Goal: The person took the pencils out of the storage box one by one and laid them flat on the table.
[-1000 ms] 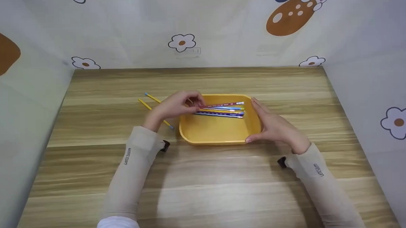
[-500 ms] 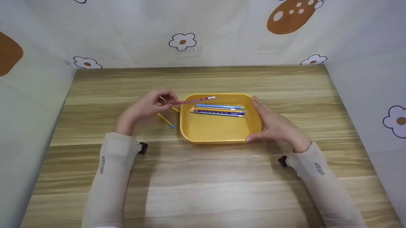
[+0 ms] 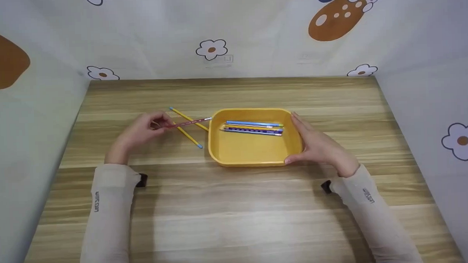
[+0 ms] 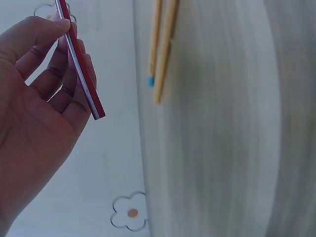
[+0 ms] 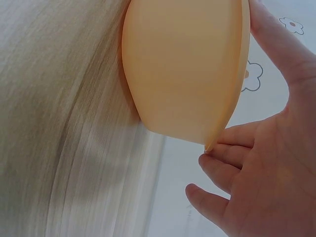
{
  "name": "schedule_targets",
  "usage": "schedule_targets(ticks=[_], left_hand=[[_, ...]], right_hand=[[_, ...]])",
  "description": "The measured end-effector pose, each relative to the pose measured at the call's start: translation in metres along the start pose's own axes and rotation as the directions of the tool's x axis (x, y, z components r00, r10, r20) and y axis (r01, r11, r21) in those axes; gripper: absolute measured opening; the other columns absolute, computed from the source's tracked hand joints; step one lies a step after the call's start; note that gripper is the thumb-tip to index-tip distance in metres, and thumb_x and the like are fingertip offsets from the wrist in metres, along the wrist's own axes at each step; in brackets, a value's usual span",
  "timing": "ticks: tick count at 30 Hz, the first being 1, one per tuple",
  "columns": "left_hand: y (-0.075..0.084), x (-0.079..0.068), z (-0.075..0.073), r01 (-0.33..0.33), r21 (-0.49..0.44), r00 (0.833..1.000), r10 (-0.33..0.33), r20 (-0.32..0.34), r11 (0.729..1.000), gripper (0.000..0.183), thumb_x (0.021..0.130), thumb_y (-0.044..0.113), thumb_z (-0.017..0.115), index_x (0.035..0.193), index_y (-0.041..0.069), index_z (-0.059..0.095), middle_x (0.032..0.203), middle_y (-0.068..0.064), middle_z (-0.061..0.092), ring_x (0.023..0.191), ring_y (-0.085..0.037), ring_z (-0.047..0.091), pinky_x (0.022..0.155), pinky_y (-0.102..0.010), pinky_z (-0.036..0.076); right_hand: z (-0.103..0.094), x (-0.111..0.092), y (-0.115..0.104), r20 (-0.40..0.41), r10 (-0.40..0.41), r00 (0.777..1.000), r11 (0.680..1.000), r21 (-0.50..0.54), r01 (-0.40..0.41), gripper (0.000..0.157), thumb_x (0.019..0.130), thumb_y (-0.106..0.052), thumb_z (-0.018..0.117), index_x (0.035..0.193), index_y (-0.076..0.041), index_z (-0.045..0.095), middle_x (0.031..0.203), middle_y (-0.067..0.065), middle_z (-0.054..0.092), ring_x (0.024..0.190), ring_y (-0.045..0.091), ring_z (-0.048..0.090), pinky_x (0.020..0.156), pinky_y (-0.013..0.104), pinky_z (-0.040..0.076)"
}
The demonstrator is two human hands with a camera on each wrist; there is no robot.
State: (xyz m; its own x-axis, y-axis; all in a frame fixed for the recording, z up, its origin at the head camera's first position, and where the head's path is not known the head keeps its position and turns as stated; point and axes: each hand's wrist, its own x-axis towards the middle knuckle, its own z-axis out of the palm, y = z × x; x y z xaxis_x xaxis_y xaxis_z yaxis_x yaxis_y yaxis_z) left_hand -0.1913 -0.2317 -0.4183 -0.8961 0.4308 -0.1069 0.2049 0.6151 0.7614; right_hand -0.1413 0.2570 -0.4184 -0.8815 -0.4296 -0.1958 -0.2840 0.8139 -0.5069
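Observation:
My left hand (image 3: pixel 138 131) pinches a red pencil (image 3: pixel 192 121) between thumb and fingers, left of a yellow plastic basin (image 3: pixel 250 151). The pencil's silver eraser end points right, near the basin's left rim. In the left wrist view the red pencil (image 4: pixel 83 61) slants across the fingers. Two yellow pencils with blue ends lie on the table beneath it; one yellow pencil (image 3: pixel 189 137) is partly hidden by the hand. Several pencils (image 3: pixel 253 129), blue, yellow and purple, lie side by side inside the basin. My right hand (image 3: pixel 322 146) grips the basin's right end, thumb at the near corner, fingers at the far one.
A wood-grain table (image 3: pixel 236 209) carries everything. Pale curtains (image 3: pixel 156 37) printed with flowers and orange shapes rise at the back and both sides. Both forearms wear beige sleeves, each with a small black piece near the wrist.
My left hand has lifted the red pencil out of the basin and carried it left, past the rim, over the yellow pencils. The right hand and the basin have stayed put.

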Motion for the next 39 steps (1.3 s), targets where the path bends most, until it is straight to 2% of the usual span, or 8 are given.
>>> schedule_targets(ticks=[9, 15, 20, 24, 30, 39], left_hand=[[-0.026, -0.009, -0.009, 0.031, 0.091, 1.0, -0.031, -0.006, 0.995, 0.015, 0.092, -0.007, 0.057, 0.105, -0.005, 0.065, 0.104, -0.022, 0.066, 0.093, -0.019, 0.057, 0.081, -0.02, 0.045], [-0.036, -0.009, -0.012, 0.045, 0.132, 0.999, -0.047, 0.015, 0.99, 0.017, 0.09, -0.009, 0.056, 0.104, -0.004, 0.066, 0.104, -0.021, 0.066, 0.095, -0.024, 0.058, 0.082, -0.026, 0.046], [-0.042, -0.007, -0.011, 0.085, 0.174, 0.995, -0.094, 0.041, 0.981, 0.018, 0.089, -0.009, 0.057, 0.102, -0.001, 0.066, 0.103, -0.019, 0.066, 0.095, -0.027, 0.059, 0.083, -0.033, 0.048], [-0.045, -0.008, -0.009, 0.108, 0.215, 0.991, -0.124, 0.06, 0.971, 0.018, 0.088, -0.007, 0.058, 0.102, 0.001, 0.067, 0.102, -0.017, 0.066, 0.093, -0.027, 0.059, 0.081, -0.034, 0.047], [-0.047, -0.006, -0.004, 0.051, 0.25, 0.995, -0.07, 0.068, 0.967, 0.02, 0.083, -0.012, 0.057, 0.094, -0.001, 0.069, 0.095, -0.017, 0.066, 0.089, -0.027, 0.058, 0.077, -0.033, 0.045], [-0.041, 0.007, 0.002, 0.061, 0.293, 0.995, -0.081, 0.054, 0.954, 0.022, 0.086, -0.013, 0.055, 0.095, 0.001, 0.069, 0.102, -0.017, 0.067, 0.096, -0.031, 0.059, 0.087, -0.046, 0.049]], right_hand=[[0.0, 0.0, 0.0, 0.009, 0.003, 1.0, 1.0, -0.002, -0.003, 0.135, 0.066, -0.055, 0.087, 0.161, -0.011, 0.001, 0.169, 0.011, 0.002, 0.155, 0.035, 0.012, 0.124, 0.053, 0.02], [-0.002, 0.0, -0.001, 0.017, 0.018, 1.0, 1.0, -0.004, -0.018, 0.135, 0.067, -0.057, 0.086, 0.161, -0.012, 0.0, 0.169, 0.009, 0.0, 0.155, 0.034, 0.011, 0.124, 0.053, 0.019], [-0.002, 0.001, -0.001, 0.017, 0.02, 1.0, 1.0, -0.004, -0.019, 0.135, 0.066, -0.057, 0.086, 0.161, -0.013, 0.0, 0.169, 0.008, -0.001, 0.156, 0.033, 0.01, 0.124, 0.053, 0.018], [-0.001, 0.001, -0.001, 0.019, 0.025, 1.0, 1.0, -0.006, -0.025, 0.135, 0.066, -0.056, 0.087, 0.161, -0.013, 0.001, 0.169, 0.008, 0.0, 0.156, 0.034, 0.01, 0.124, 0.053, 0.018], [0.0, 0.001, -0.002, 0.024, 0.032, 0.999, 0.999, -0.004, -0.032, 0.134, 0.067, -0.057, 0.086, 0.161, -0.012, 0.002, 0.17, 0.005, -0.001, 0.156, 0.032, 0.01, 0.124, 0.052, 0.02], [0.0, 0.002, 0.0, 0.017, 0.022, 1.0, 1.0, -0.013, -0.022, 0.134, 0.066, -0.056, 0.087, 0.161, -0.012, 0.002, 0.169, 0.008, 0.0, 0.156, 0.033, 0.009, 0.124, 0.053, 0.018]])
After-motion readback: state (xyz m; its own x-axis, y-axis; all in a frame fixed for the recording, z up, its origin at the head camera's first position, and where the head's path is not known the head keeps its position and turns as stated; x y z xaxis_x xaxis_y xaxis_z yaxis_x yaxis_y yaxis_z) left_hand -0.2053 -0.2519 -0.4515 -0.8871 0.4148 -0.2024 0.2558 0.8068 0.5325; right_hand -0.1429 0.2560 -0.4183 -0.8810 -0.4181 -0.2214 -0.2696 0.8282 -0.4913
